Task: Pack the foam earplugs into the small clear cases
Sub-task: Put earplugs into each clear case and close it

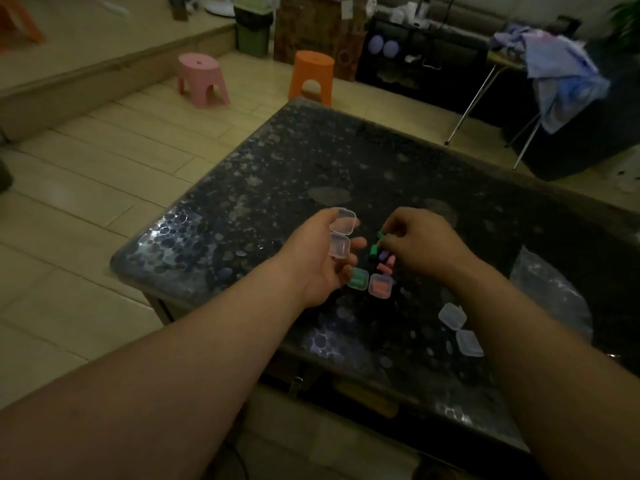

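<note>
Right fingertips [393,233] are bunching together and pinching a green earplug [380,234] at the far edge of the loose pile [382,263], with the right hand [420,242] arching over it. Just to the left, the left hand [322,263] is cradling an open case [341,237], thumb by the far lid and fingers curling under the near half. That case is looking empty. On the near side of the pile, a green-filled case [358,283] and a pink-filled case [380,286] are lying on the table [242,202]. An empty case [460,327] is waiting nearer and to the right, beside a plastic bag [550,296]. So this is looking like the picking step for a third case. The next move is calling for a short carry leftward, a clean drop into the held case, then a matching plug and a lid snap.
</note>
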Tool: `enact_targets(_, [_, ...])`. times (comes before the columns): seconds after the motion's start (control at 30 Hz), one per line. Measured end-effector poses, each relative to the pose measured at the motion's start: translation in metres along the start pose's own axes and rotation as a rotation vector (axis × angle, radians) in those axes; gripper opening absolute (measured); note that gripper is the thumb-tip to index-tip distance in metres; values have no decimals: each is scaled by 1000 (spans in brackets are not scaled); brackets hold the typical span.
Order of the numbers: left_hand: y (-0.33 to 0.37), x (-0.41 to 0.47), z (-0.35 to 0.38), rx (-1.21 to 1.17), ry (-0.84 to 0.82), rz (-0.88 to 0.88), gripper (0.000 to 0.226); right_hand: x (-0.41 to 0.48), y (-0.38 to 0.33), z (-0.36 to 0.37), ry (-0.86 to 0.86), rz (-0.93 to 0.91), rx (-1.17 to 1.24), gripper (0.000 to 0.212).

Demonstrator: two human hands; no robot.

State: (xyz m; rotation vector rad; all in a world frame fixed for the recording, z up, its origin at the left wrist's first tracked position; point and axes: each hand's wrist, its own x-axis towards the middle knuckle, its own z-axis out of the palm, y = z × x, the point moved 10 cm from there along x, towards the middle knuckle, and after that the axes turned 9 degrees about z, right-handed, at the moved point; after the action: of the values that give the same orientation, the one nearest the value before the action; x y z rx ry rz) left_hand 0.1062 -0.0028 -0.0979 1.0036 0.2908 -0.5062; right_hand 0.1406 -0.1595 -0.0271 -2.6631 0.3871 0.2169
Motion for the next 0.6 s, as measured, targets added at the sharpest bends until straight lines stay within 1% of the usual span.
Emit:
enact_targets(0.1, [-11,-4,7,-3,-18,-33,37,-32,11,-22,98,-2,200,10])
enact_targets(0.2, [-18,-12,23,-49,-87,-52,38,-65,11,-25,99,-75,382,9])
enact_targets(0.27, [-16,-15,32,-66,-163,-40,34,-77,4,-18,91,-132,367,10])
enact_targets(0.33, [-16,-17,37,-65,-203,-43,36,-83,-6,-12,121,-187,288,12])
enact_targets(0.43, [-19,-21,35,-31,-173,-55,48,-83,-10,-6,150,-197,249,9])
enact_targets(0.5, [-21,-21,35,11,-176,-45,51,-80,-8,-4,160,-174,240,5])
enact_targets(0.6, [-23,-16,33,10,-162,-37,52,-77,-11,-3,186,-167,234,7])
